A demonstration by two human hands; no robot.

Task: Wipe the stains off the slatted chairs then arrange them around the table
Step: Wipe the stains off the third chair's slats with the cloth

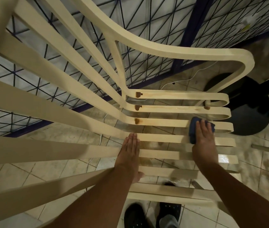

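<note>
Right hand (203, 137) is pressing a cloth (193, 127) on the chair (163, 124), apparently gripped; left hand (130, 150), flat and empty, is bracing; rust spots (137, 120) risk being missed.

no readable text, no labels, no brands, no numbers

Cream slatted plastic chair (168, 122): showing pale cream all over, carrying rusty brown stains (137, 121) on far seat slats.
Folded blue cloth (193, 130): showing deep blue.
Tiled floor (262, 170): showing glossy beige with dark grout lines.
Metal lattice fence (84, 51): crossing in dark blue diagonals.
Round table base (252, 112): showing black.
</note>
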